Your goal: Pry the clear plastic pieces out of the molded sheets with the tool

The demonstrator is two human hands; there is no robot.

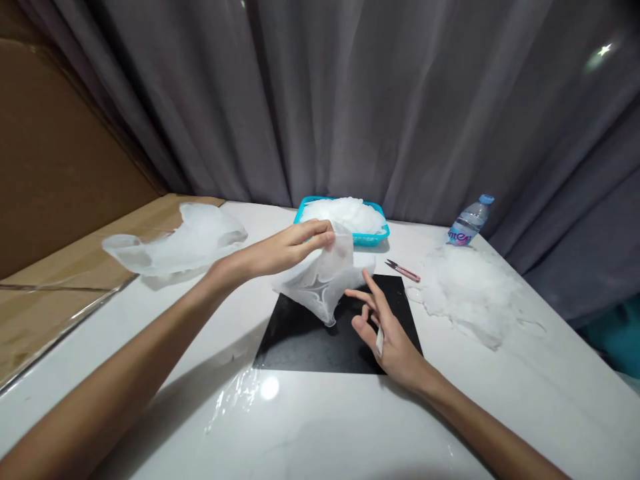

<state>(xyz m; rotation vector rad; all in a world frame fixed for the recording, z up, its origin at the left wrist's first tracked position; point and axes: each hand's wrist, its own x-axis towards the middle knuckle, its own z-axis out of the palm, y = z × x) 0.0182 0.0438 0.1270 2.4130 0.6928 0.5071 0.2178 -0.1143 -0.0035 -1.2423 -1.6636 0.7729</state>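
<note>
A white, slightly see-through cloth pouch [320, 287] hangs over the black mat [300, 343], with a star-shaped opening or fold facing me. My left hand [305, 241] pinches its upper edge between thumb and fingers. Just right of the pouch, my right hand [385, 333] has its index and middle fingers stretched towards the cloth; whether they touch it I cannot tell. A small white strip-like piece [380, 341] sits in the right palm, mostly covered by the hand. Beyond the mat lie thread snips [403, 271] with pinkish handles.
Behind the pouch is a blue basket [370, 239] heaped with white fluffy stuffing [345, 212]. More stuffing [470, 290] is piled on the right, before a water bottle [470, 221]. Another white cloth piece [175, 247] lies left, near cardboard [65, 267]. A grey curtain [325, 100] backs the table.
</note>
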